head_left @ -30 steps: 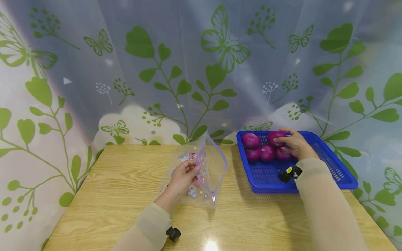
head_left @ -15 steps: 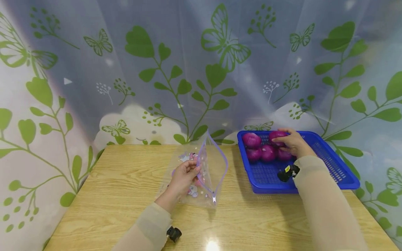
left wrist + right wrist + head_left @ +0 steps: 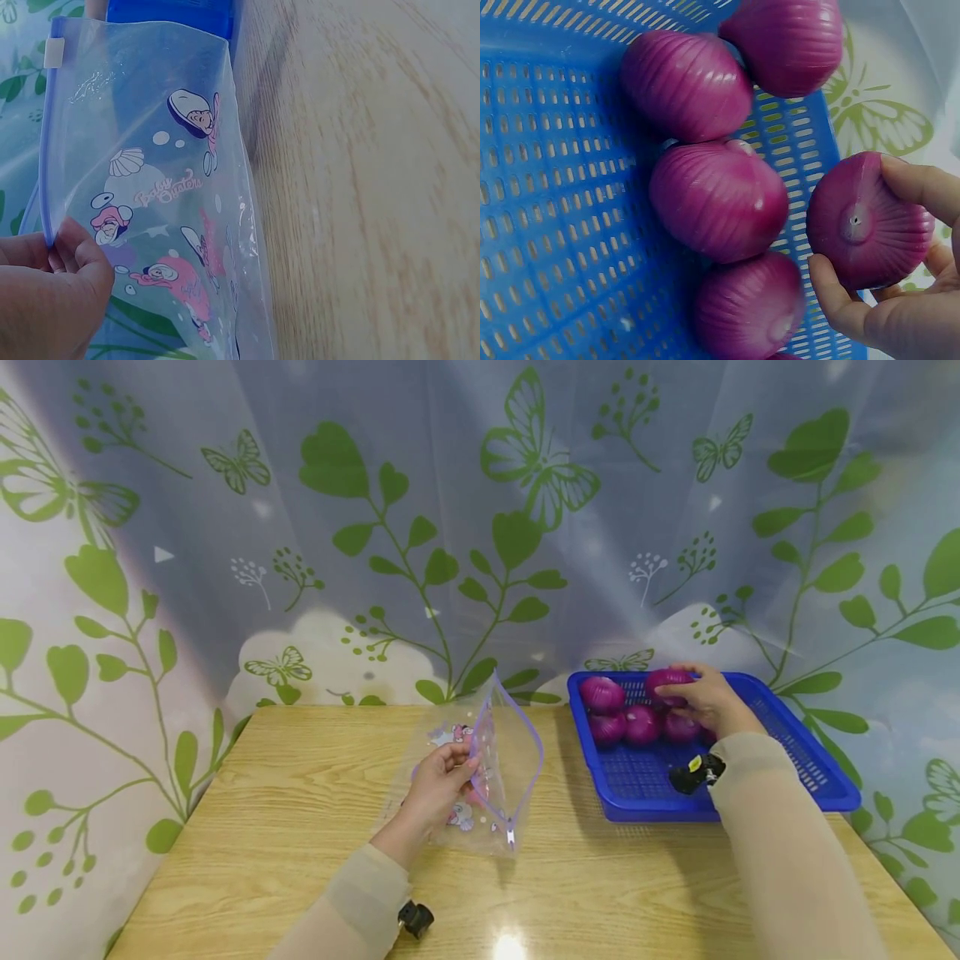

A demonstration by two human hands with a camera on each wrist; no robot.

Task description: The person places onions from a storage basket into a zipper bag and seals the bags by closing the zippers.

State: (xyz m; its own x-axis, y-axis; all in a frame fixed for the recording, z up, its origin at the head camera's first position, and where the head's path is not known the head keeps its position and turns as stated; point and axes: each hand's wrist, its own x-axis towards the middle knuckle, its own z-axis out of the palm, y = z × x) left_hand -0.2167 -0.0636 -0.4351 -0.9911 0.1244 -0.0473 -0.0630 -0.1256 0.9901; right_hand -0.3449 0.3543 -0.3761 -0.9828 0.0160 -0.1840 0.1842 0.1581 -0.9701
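Observation:
My left hand [image 3: 437,785] pinches the purple zip edge of a clear printed bag [image 3: 459,814], whose mouth gapes toward the right. In the left wrist view the thumb and fingers [image 3: 79,259] grip that edge below the white slider [image 3: 54,52]. My right hand [image 3: 712,700] holds a purple onion [image 3: 667,683] at the back of the blue basket [image 3: 652,806]. The right wrist view shows this onion [image 3: 866,221] between thumb and fingers, beside several other onions [image 3: 720,202] lying in the basket.
The basket stands at the right of the wooden table [image 3: 300,827], its right part partly behind my right forearm. A patterned curtain [image 3: 450,527] hangs behind the table's back edge. Small black cameras [image 3: 416,920] are strapped at both wrists.
My right hand has closed round the back onion and raised it slightly. The left hand and the bag stay where they were.

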